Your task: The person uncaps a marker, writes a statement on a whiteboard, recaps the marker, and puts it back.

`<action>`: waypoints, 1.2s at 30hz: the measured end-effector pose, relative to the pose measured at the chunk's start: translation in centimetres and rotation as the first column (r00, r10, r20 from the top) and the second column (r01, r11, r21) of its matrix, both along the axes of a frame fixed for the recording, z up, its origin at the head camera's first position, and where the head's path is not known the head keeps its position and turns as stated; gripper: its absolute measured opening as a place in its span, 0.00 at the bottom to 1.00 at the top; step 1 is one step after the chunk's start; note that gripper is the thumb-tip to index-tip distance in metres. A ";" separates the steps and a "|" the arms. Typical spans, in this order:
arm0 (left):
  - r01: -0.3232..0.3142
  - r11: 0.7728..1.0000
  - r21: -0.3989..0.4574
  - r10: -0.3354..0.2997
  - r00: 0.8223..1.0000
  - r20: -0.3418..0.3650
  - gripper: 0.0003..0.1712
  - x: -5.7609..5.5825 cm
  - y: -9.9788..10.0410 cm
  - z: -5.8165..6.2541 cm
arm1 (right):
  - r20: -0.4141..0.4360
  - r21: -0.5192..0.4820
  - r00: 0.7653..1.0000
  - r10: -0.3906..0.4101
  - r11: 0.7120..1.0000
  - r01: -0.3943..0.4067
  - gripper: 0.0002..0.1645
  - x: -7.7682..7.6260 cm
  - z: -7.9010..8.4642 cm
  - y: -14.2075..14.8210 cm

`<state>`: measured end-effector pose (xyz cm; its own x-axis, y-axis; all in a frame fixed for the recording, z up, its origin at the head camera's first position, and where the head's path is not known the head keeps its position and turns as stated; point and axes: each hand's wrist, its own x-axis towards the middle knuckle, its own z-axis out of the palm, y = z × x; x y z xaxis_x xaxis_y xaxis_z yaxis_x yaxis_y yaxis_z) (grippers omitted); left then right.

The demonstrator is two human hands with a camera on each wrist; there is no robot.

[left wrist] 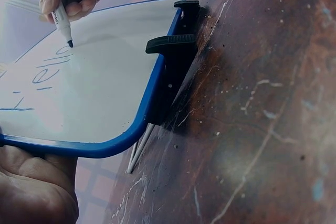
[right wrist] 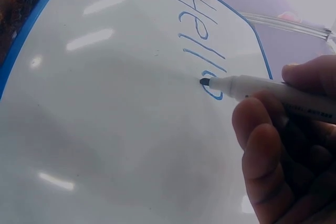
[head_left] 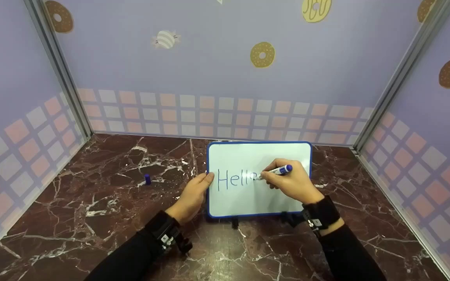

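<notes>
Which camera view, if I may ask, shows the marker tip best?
The right wrist view, where the marker tip appears largest and uncovered. The left wrist view shows it uncovered too, but smaller; in the head view it is hard to distinguish.

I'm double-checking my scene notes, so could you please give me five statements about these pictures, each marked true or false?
1. The right grip holds a white marker. True.
2. The marker is capped. False: the blue cap is on the table.
3. The left grip holds the edge of the whiteboard. True.
4. The whiteboard's frame is red. False: the frame is blue.
5. The handwriting starts with a capital H. True.
</notes>
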<state>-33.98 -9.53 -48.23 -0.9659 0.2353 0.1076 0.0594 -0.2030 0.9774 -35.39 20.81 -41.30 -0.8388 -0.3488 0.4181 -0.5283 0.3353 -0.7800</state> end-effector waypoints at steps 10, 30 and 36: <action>0.011 1.000 0.007 -0.010 1.000 -0.025 0.28 0.0 0.0 -0.1 | 0.020 -0.030 1.000 0.014 0.999 -0.013 0.07 -0.1 -0.3 -0.2; 0.036 0.999 0.027 -0.036 0.999 -0.001 0.28 0.0 -0.1 -0.1 | 0.024 -0.055 0.999 0.036 0.998 -0.035 0.07 -0.2 -0.3 -0.3; 0.018 1.000 0.011 -0.018 1.000 -0.005 0.28 0.1 -0.1 0.0 | 0.015 -0.068 0.999 0.040 0.997 -0.039 0.06 -0.2 -0.1 0.0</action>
<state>-33.89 -9.58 -48.27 -0.9611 0.2512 0.1151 0.0607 -0.2144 0.9749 -35.61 20.77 -41.37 -0.8319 -0.3534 0.4278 -0.5269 0.2609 -0.8089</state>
